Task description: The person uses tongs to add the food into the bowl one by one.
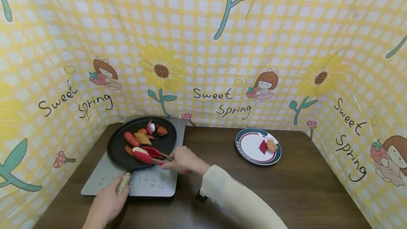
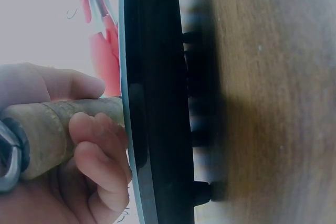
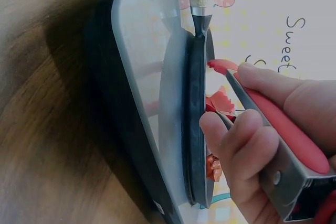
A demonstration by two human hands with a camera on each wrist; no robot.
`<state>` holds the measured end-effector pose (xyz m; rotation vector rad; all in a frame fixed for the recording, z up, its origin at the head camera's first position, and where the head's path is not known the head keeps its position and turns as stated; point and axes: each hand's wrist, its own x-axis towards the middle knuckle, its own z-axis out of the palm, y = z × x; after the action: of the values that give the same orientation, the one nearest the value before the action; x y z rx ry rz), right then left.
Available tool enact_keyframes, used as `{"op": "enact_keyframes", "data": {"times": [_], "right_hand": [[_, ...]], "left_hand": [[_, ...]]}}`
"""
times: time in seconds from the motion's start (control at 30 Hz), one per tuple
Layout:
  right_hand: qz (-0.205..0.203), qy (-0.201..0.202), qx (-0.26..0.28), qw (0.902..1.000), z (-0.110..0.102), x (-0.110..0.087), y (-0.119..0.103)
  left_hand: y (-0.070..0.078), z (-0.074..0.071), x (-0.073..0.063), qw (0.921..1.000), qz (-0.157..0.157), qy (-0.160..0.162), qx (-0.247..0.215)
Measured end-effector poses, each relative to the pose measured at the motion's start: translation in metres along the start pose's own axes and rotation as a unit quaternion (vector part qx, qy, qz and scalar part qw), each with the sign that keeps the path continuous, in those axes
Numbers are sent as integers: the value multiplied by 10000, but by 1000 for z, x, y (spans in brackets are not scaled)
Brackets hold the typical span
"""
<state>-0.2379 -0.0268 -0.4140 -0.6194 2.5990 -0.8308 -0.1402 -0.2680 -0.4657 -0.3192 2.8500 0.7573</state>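
I'm in a kitchen-like booth: an induction cooktop (image 1: 146,185) on a wood-grain desk (image 1: 210,144), frying pan (image 1: 117,145) atop the cooktop, dinner plate (image 1: 250,146) to its right, gingham cloth (image 1: 203,56) behind it.

The tabletop (image 1: 219,147) looks like brown wood, smooth with a soft sheen; along its far edge hangs a wrinkled printed cloth (image 1: 216,63); near its left edge the cooktop (image 1: 95,183) has a smooth, glossy, glass-like grey top; the pan (image 1: 117,147) is matt black, apparently coated metal; its handle (image 1: 124,182) looks mottled, with a metal ring (image 2: 14,162); the tongs (image 1: 142,156) pair bare metal with smooth red plastic or silicone; near the tabletop's far right corner the plate (image 1: 249,145) is glossy, ceramic-looking; the sausage (image 1: 131,139) looks smooth.
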Motion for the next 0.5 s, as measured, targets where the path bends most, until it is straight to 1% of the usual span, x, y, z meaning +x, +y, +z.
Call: {"op": "enact_keyframes", "data": {"times": [0.13, 0.27, 0.5], "right_hand": [[-58, 74, -100, 9999, 3, 2, 0], [-18, 121, -154, 9998, 6, 5, -1], [184, 53, 142, 9997, 9, 8, -5]], "left_hand": [[0, 1, -1, 10000, 16, -13, 10], [0, 0, 0, 10000, 45, -2, 14], [-1, 1, 0, 10000, 21, -27, 24]]}}
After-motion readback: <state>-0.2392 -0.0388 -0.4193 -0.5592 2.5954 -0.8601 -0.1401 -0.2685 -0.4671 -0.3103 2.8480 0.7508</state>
